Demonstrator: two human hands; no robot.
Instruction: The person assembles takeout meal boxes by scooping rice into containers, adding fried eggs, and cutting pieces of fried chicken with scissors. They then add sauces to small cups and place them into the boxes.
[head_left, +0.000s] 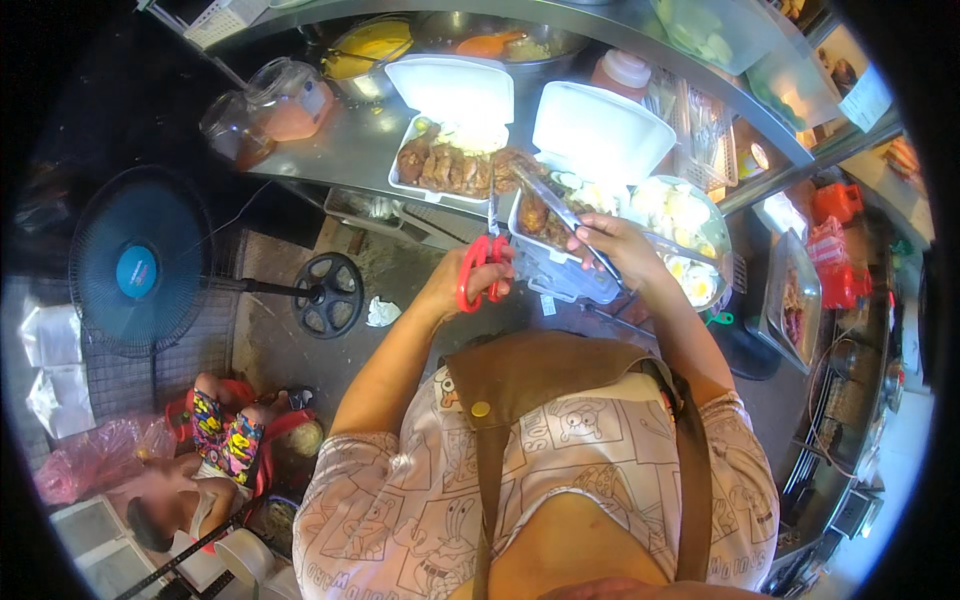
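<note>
My left hand [446, 287] is closed round the red handles of a pair of scissors [470, 268], whose blades point up toward the counter. In my right hand [625, 247] are metal tongs [556, 203]. Their tips meet a piece of browned meat [514, 166], beside the scissor blades, between two open white takeout boxes. The left box [452, 84] holds sliced browned meat [440, 170] over something pale. Inside the right box [604, 130] lie a browned meat piece [533, 213] and what looks like egg. Whether the blades touch the meat, I cannot tell.
Halved boiled eggs [690, 285] fill trays at the right. Behind the boxes stand a pot with yellow contents [368, 48] and a metal pan [550, 50]; jars [290, 98] stand left. A shelf edge [700, 75] overhangs the counter. A fan [140, 262] and a seated person [215, 460] are at left.
</note>
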